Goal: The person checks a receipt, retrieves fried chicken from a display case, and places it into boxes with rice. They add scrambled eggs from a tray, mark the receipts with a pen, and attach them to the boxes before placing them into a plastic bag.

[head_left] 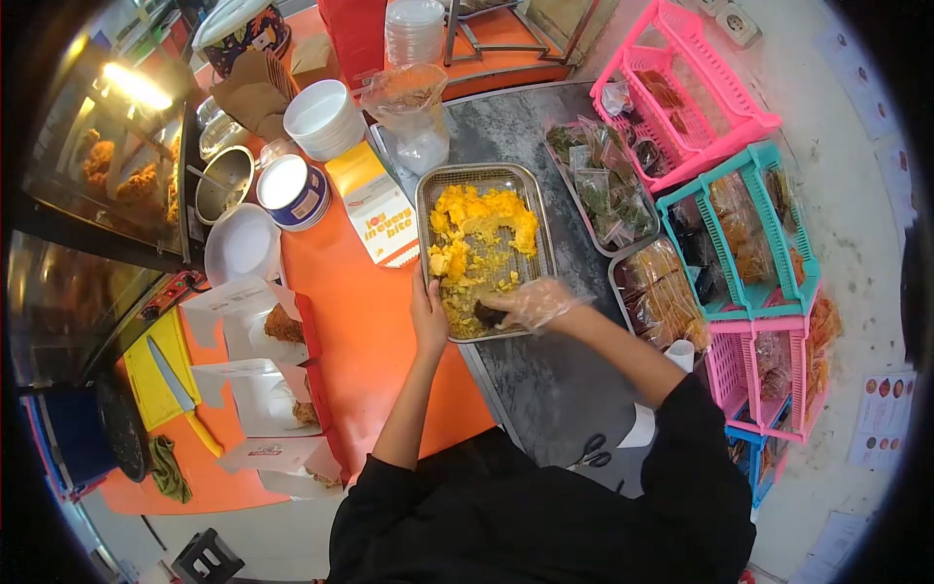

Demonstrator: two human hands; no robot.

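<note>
A metal tray (547, 209) with a mesh-like inner surface holds yellow, crumbly food (491, 216), thickest at its far end. My left hand (429, 311) grips the tray's near left rim. Over the near right part of the tray is my right hand (542, 304), in a clear plastic glove, with its fingers closed around a dark lump (489, 313) among the yellow crumbs. Left of the tray lies an orange and white paper bag (375, 207). A clear plastic-lined container (413, 122) stands just beyond it.
Open boxes with fried chicken (284, 325) line the left side, near a knife (171, 375) on a yellow board (156, 358). Packet trays (605, 185) and pink and teal baskets (739, 234) stand right. Scissors (591, 453) lie close to my body. White bowls (321, 112) are stacked at back left.
</note>
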